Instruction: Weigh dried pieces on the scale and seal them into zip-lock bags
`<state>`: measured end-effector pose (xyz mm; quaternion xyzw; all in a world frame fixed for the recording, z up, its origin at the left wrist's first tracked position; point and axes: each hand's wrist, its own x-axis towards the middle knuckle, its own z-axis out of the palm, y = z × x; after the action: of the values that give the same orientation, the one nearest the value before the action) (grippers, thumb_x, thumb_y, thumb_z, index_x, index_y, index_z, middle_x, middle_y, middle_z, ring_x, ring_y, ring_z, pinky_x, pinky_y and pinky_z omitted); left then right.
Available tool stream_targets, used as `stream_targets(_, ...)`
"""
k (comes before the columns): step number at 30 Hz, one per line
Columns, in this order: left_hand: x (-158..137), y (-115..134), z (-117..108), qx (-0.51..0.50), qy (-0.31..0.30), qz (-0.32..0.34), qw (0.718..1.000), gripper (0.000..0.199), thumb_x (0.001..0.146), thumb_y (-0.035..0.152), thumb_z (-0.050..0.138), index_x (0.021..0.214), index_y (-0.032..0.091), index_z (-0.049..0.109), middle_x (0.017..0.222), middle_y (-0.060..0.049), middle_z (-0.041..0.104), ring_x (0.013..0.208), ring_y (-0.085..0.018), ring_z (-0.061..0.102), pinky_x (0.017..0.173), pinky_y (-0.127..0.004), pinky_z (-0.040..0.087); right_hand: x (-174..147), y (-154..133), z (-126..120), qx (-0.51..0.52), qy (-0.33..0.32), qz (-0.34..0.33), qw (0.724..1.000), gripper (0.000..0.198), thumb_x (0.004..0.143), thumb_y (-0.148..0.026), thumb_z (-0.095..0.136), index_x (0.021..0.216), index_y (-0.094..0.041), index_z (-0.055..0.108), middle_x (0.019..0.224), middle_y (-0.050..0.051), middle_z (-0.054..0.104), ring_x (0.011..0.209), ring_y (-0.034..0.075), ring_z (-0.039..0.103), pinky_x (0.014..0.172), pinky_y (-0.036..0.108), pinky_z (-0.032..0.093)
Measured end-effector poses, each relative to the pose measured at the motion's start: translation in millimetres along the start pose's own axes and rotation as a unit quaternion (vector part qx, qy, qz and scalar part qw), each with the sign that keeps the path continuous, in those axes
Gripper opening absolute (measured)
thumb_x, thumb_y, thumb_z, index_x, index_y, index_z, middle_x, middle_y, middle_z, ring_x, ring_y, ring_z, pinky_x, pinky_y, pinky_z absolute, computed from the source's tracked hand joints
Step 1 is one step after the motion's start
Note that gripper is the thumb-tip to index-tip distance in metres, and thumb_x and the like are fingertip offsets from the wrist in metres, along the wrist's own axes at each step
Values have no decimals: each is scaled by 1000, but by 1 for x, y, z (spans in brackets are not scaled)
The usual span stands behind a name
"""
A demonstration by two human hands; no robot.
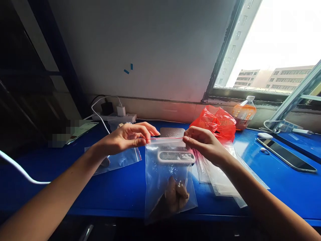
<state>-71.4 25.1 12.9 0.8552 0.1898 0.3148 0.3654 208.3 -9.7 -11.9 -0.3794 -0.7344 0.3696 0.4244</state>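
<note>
Before you, a blue desk runs along a grey wall, with a bright window at upper right. Your left hand and right hand, both half-curled, each pinch one top corner of a clear bag, which hangs over the desk's near edge, in front of a scale. Its thin, glossy plastic has a red-lined top, and rounded brown lumps sit at the bottom.

Around the drink bottle: window behind, phone nearer and to the right, white charger well to the left.
</note>
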Motion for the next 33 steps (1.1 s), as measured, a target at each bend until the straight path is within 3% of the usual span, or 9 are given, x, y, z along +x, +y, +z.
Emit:
stream_targets(7, 3, 5, 6, 11, -38, -20, 999, 18, 88, 30, 64, 78, 15, 66, 81, -6, 67, 76, -15, 63, 68, -26, 54, -2, -1, 5, 47, -8, 16, 999, 30, 83, -46, 63, 90, -18, 55, 72, -3, 49, 65, 9, 45, 56, 24, 34)
stream_targets(11, 5, 2, 11, 38, -21, -30, 999, 14, 87, 26, 64, 79, 14, 65, 76, -4, 67, 71, -13, 62, 65, -24, 53, -4, -2, 13, 85, 7, 26, 996, 32, 83, -41, 64, 104, -20, 52, 73, -5, 49, 65, 9, 47, 56, 23, 35)
stream_targets(16, 6, -2, 11, 15, 73, -33, 997, 7, 85, 21, 61, 81, 16, 65, 74, -2, 65, 68, -12, 60, 64, -25, 52, -3, 1, 19, 141, 50, 37, 988, 35, 82, -37, 65, 109, -21, 50, 76, -4, 54, 68, 9, 53, 63, 24, 41)
stream_targets(20, 1, -2, 7, -4, 148, -53, 988, 10, 86, 25, 61, 81, 19, 67, 71, -1, 62, 67, -12, 58, 65, -26, 49, -3, 5, 24, 146, 34, 79, 986, 36, 83, -40, 63, 110, -21, 48, 76, -4, 56, 67, 11, 54, 64, 27, 42)
stream_targets(26, 4, 0, -11, -29, 304, -36, 951, 5, 84, 24, 64, 82, 23, 69, 74, 2, 61, 68, -9, 55, 67, -24, 47, -6, 2, 33, 119, 37, 124, 984, 38, 81, -47, 64, 107, -23, 48, 73, -5, 54, 68, 12, 51, 62, 26, 38)
stream_targets(30, 31, 11, -29, -43, 395, 8, 918, 2, 81, 21, 66, 81, 19, 67, 78, 2, 63, 72, -8, 57, 80, -27, 51, -8, -1, 40, 108, -38, 159, 981, 37, 82, -55, 61, 88, -20, 56, 71, -1, 56, 67, 12, 51, 63, 27, 38)
stream_targets(33, 57, 28, -33, -26, 385, 63, 921, 6, 81, 19, 65, 84, 14, 64, 80, 1, 63, 74, -7, 59, 85, -29, 52, -6, 2, 47, 211, -105, 162, 958, 46, 83, -63, 56, 93, -18, 60, 74, 1, 60, 67, 12, 55, 64, 26, 41)
